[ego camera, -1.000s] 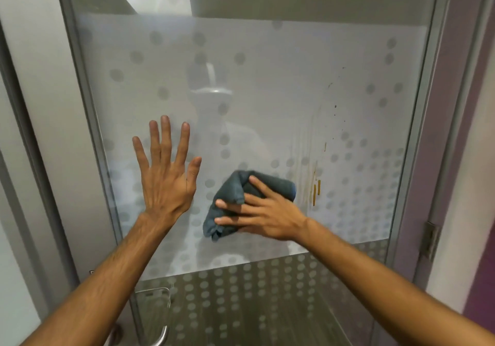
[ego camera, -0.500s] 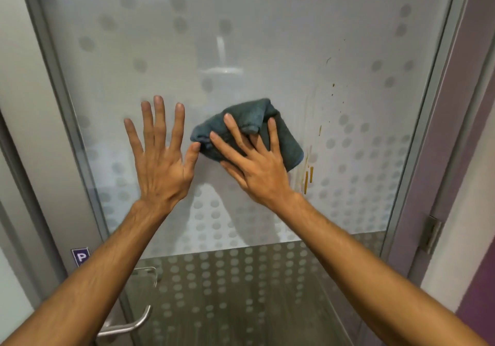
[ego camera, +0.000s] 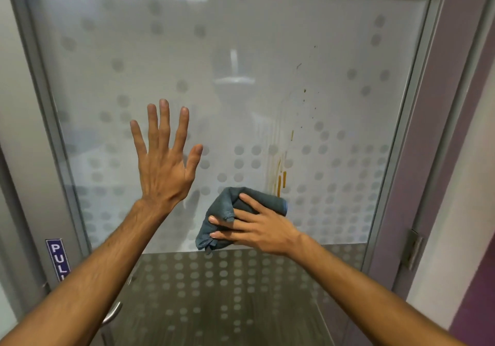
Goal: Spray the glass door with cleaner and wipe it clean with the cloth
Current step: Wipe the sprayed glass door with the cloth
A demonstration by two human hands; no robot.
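The frosted glass door (ego camera: 241,50), patterned with grey dots, fills the view. My left hand (ego camera: 163,163) lies flat on the glass with fingers spread. My right hand (ego camera: 254,227) presses a bunched dark grey-blue cloth (ego camera: 225,211) against the glass near the lower edge of the frosted band, fingers straight and pointing left. Orange-brown drips and specks (ego camera: 281,179) run down the glass just above and right of the cloth. No spray bottle is in view.
A metal lever handle (ego camera: 111,316) sits at the door's lower left, below a blue PULL sign (ego camera: 57,258). The grey door frame (ego camera: 396,158) runs down the right side with a hinge (ego camera: 412,249), beside a purple wall (ego camera: 471,104).
My right hand swept the cloth up to beside my left hand, then back down and right to the foot of the frosted band. My left hand stayed flat on the glass.
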